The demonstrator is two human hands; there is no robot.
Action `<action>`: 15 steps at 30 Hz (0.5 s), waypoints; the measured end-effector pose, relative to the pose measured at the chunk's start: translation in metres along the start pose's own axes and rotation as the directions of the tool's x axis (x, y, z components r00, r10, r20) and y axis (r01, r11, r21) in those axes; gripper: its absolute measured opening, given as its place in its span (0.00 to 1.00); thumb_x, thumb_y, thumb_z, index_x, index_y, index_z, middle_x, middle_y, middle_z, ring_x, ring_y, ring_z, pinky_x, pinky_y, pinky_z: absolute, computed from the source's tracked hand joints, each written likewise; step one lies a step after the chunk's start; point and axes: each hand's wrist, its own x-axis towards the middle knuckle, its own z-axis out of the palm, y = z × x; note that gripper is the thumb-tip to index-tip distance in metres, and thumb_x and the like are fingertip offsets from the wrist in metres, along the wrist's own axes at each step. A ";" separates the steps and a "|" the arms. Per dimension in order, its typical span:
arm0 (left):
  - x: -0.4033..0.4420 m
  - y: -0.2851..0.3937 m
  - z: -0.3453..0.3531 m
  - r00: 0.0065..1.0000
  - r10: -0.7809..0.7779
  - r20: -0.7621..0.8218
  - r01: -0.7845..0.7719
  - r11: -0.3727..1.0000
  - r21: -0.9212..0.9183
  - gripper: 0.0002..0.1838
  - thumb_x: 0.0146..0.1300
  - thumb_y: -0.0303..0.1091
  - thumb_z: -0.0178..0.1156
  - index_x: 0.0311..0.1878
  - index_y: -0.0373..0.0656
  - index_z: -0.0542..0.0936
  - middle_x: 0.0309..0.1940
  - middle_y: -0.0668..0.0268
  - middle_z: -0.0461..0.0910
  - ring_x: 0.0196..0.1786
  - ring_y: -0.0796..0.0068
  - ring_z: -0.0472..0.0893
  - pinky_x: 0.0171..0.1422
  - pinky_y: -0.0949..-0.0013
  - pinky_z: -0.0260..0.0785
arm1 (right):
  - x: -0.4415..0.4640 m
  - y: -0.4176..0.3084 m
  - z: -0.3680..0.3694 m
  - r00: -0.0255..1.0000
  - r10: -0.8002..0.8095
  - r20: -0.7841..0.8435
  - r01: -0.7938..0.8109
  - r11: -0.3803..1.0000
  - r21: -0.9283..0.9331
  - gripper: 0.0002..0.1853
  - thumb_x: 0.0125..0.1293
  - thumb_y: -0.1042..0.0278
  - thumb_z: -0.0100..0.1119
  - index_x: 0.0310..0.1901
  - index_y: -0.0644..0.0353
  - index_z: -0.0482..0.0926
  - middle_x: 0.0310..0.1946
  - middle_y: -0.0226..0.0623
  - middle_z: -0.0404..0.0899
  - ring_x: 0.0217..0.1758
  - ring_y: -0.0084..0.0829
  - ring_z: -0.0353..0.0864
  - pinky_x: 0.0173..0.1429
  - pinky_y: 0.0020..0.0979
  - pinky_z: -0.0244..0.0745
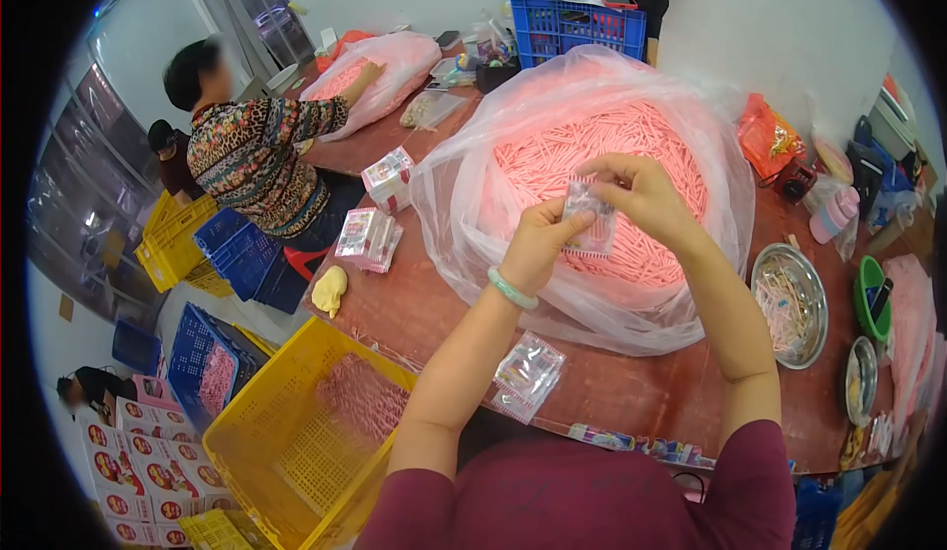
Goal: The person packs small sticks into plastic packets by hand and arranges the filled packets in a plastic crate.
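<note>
Both hands are raised over a large clear plastic bag heaped with thin pink sticks. My left hand pinches a small clear printed packet at its side, thumb across the front. At the packet's upper edge, my right hand has its fingers closed on it. Whether a stick is between the right fingers cannot be made out. Below my left forearm, a few flat clear packets lie near the table's front edge. Stacked packets stand to the left on the red table.
A yellow crate with pink packets stands left of the table. Metal bowls and a green basket sit at right. A blue crate is behind the bag. A co-worker reaches into another bag.
</note>
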 end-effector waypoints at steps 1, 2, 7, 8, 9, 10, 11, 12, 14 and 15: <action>0.000 0.002 0.001 1.000 -0.003 -0.014 0.003 1.000 -0.025 0.12 0.66 0.29 0.61 0.51 0.35 0.81 0.42 0.67 0.83 0.42 0.81 0.81 0.47 0.74 0.76 | 0.001 -0.001 0.003 0.999 0.019 -0.037 -0.015 0.993 0.116 0.17 0.61 0.74 0.62 0.53 0.61 0.80 0.35 0.29 0.80 0.37 0.19 0.76 0.43 0.24 0.72; 0.000 0.005 0.001 1.000 -0.006 -0.028 0.005 0.999 -0.048 0.12 0.67 0.29 0.61 0.51 0.35 0.81 0.41 0.68 0.83 0.41 0.82 0.81 0.45 0.74 0.76 | 0.002 -0.001 0.005 0.996 0.042 -0.073 -0.024 0.973 0.231 0.17 0.60 0.74 0.63 0.52 0.61 0.80 0.35 0.28 0.80 0.36 0.18 0.75 0.42 0.23 0.71; -0.006 0.026 -0.006 0.996 0.060 -0.065 -0.059 0.998 0.013 0.12 0.66 0.30 0.62 0.50 0.35 0.81 0.39 0.68 0.83 0.40 0.82 0.81 0.43 0.74 0.76 | 0.004 0.000 0.013 0.999 0.035 -0.029 -0.032 0.995 0.095 0.18 0.59 0.76 0.63 0.53 0.62 0.80 0.32 0.27 0.78 0.35 0.17 0.74 0.39 0.23 0.72; -0.010 0.032 -0.009 0.994 0.074 -0.078 -0.071 0.997 0.037 0.13 0.65 0.30 0.63 0.50 0.35 0.81 0.38 0.68 0.83 0.40 0.82 0.80 0.42 0.75 0.75 | 0.004 -0.005 0.018 0.999 0.041 -0.002 -0.041 0.999 0.024 0.18 0.60 0.76 0.63 0.53 0.62 0.80 0.31 0.27 0.77 0.34 0.17 0.74 0.39 0.23 0.72; -0.015 0.037 -0.017 0.993 0.113 -0.037 -0.106 0.983 0.152 0.13 0.65 0.30 0.63 0.51 0.35 0.81 0.40 0.68 0.83 0.41 0.82 0.80 0.44 0.76 0.74 | 0.005 -0.010 0.025 1.000 0.021 0.022 -0.021 1.000 -0.014 0.19 0.60 0.76 0.63 0.54 0.62 0.79 0.30 0.26 0.76 0.34 0.17 0.74 0.39 0.23 0.72; -0.020 0.043 -0.030 0.990 0.141 0.000 -0.136 0.954 0.268 0.13 0.65 0.29 0.63 0.51 0.35 0.80 0.41 0.67 0.83 0.42 0.82 0.80 0.45 0.77 0.74 | 0.008 -0.015 0.035 0.999 -0.001 0.054 0.003 0.999 -0.042 0.19 0.60 0.76 0.63 0.55 0.61 0.79 0.29 0.26 0.75 0.33 0.17 0.74 0.38 0.23 0.72; -0.031 0.051 -0.044 0.987 0.159 0.030 -0.158 0.908 0.387 0.13 0.65 0.29 0.63 0.51 0.35 0.80 0.43 0.66 0.83 0.43 0.82 0.80 0.47 0.77 0.73 | 0.012 -0.020 0.049 0.995 -0.029 0.096 0.035 0.998 -0.059 0.20 0.60 0.76 0.63 0.56 0.61 0.78 0.29 0.25 0.74 0.33 0.18 0.74 0.38 0.23 0.72; -0.047 0.066 -0.056 0.983 0.177 0.052 -0.178 0.847 0.501 0.12 0.63 0.28 0.64 0.49 0.35 0.81 0.40 0.67 0.83 0.42 0.83 0.80 0.45 0.78 0.72 | 0.015 -0.021 0.066 0.989 -0.059 0.134 0.060 0.998 -0.004 0.21 0.61 0.76 0.63 0.57 0.61 0.78 0.28 0.26 0.74 0.32 0.18 0.73 0.38 0.23 0.71; -0.085 0.086 -0.090 0.985 0.169 0.008 -0.129 0.715 0.687 0.08 0.60 0.25 0.65 0.42 0.35 0.85 0.33 0.69 0.85 0.37 0.83 0.81 0.41 0.78 0.72 | 0.021 -0.030 0.100 0.962 -0.113 0.247 0.108 0.994 0.035 0.22 0.61 0.76 0.62 0.59 0.60 0.76 0.27 0.27 0.73 0.31 0.19 0.72 0.38 0.24 0.71; -0.116 0.102 -0.106 0.972 0.222 -0.079 -0.078 0.619 0.781 0.08 0.59 0.25 0.65 0.42 0.36 0.85 0.32 0.69 0.85 0.35 0.83 0.81 0.40 0.78 0.72 | 0.021 -0.039 0.115 0.939 -0.144 0.311 0.147 0.989 0.015 0.23 0.62 0.76 0.61 0.60 0.59 0.75 0.27 0.28 0.74 0.31 0.20 0.72 0.39 0.24 0.71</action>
